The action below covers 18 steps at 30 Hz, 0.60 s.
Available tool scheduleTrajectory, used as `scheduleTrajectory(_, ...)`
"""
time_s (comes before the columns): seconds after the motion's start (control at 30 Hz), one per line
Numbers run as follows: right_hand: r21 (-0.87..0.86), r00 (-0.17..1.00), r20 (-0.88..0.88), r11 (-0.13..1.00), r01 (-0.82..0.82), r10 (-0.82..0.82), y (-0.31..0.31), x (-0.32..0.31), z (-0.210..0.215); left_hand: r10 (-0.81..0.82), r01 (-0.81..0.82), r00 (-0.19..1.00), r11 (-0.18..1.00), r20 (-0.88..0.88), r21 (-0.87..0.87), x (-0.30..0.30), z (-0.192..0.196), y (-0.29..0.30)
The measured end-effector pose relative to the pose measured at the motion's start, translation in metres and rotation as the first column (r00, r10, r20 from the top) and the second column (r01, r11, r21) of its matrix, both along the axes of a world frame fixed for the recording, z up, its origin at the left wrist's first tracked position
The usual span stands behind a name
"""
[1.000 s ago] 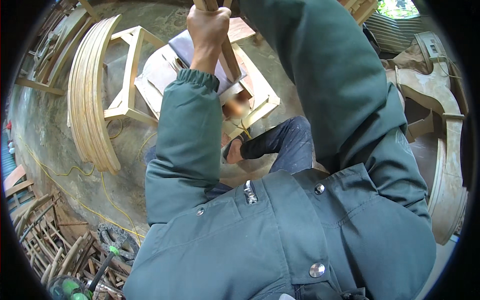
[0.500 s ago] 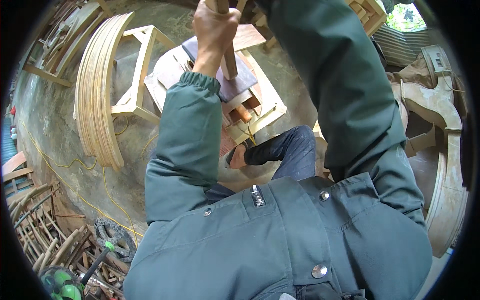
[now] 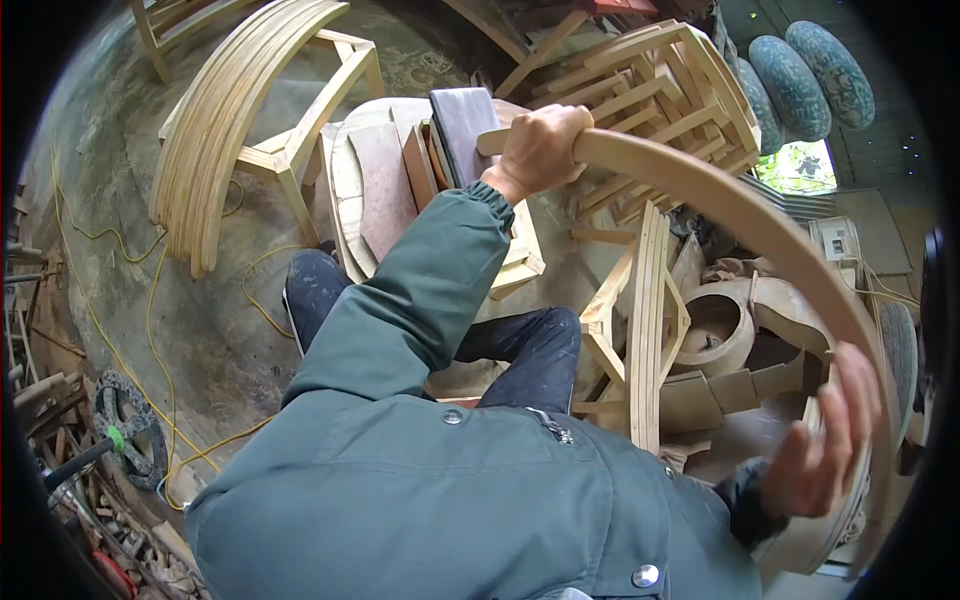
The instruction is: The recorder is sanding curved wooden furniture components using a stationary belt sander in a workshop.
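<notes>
My left hand (image 3: 540,150) is wrapped round one end of a long curved wooden strip (image 3: 720,182), whose tip sticks out past the fist. The strip arcs to the right and bends down along the right side of the view. Beside its lower stretch, my right hand (image 3: 825,435) is raised with fingers extended and somewhat blurred; it does not wrap round the wood. Just left of the strip's tip stands a dark grey flat slab (image 3: 462,125), on a wooden stand (image 3: 520,265) with a thin curved board (image 3: 382,190) leaning by it.
Curved wooden strips (image 3: 235,115) stand stacked on a frame at the left. Wooden frames (image 3: 690,110) pile up at the far right, near blue-green rounded bundles (image 3: 790,85). A yellow cord (image 3: 165,330) crosses the floor. A pale curved wooden piece (image 3: 715,325) lies at the right.
The view has swung to the right. The strip, upright near the slab before, now stretches to the right in my left hand. My right hand has come into view at the lower right.
</notes>
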State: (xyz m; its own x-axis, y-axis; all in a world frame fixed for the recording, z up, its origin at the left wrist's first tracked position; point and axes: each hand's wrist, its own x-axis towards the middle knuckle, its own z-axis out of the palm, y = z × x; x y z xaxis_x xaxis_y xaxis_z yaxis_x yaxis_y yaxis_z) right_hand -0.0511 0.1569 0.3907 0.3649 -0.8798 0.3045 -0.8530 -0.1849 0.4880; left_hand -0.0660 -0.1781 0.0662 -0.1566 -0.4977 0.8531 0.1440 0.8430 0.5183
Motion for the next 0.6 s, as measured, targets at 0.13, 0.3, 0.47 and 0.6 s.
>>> scheduleTrajectory(0.13, -0.207, 0.730, -0.406, 0.833, 0.512, -0.550, 0.039, 0.020, 0.011, -0.035, 0.046, 0.997, 0.983, 0.067, -0.176, -0.001, -0.016, 0.014)
scheduleTrajectory(0.3, 0.636, 0.408, 0.307, 0.504, 0.585, -0.860, 0.093, -0.021, -0.041, -0.036, 0.077, 0.990, 0.950, 0.137, -0.303, 0.011, -0.028, 0.016)
scheduleTrajectory(0.47, 0.769, -0.158, 0.611, 0.534, 0.352, -0.776, 0.136, -0.040, -0.150, -0.075, 0.148, 0.962, 0.952, 0.263, -0.270, 0.023, -0.043, 0.015)
scheduleTrajectory(0.6, 0.649, 0.118, 0.620, 0.592, 0.478, -0.776, 0.196, -0.052, -0.212, -0.258, 0.351, 0.852, 0.927, 0.455, -0.131, 0.041, -0.036, 0.050)
